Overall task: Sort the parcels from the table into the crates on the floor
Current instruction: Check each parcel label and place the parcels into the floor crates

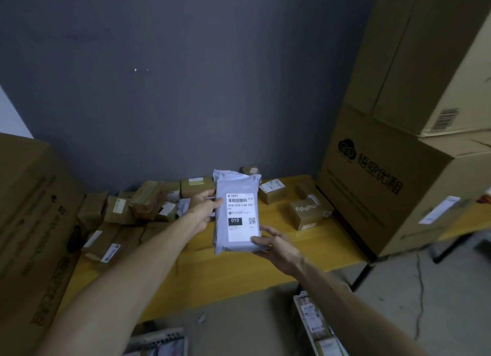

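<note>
Grey-white plastic mailer parcel with a white printed label [237,212] is held upright above the middle of the yellow wooden table [239,270]. Left hand [204,209] grips the parcel's left edge, thumb across the front; right hand [273,245] pinches its lower right corner, thumb on the label. Small brown cardboard parcels [148,204] crowd the table's rear left corner.

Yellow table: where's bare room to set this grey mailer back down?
The near front strip of the yellow wooden table, running from the small brown cardboard parcels at left to the large printed cardboard carton at right, is bare. A smaller gap lies behind it, between the held grey plastic mailer and the brown printed box. The back-left corner is crowded.
</note>
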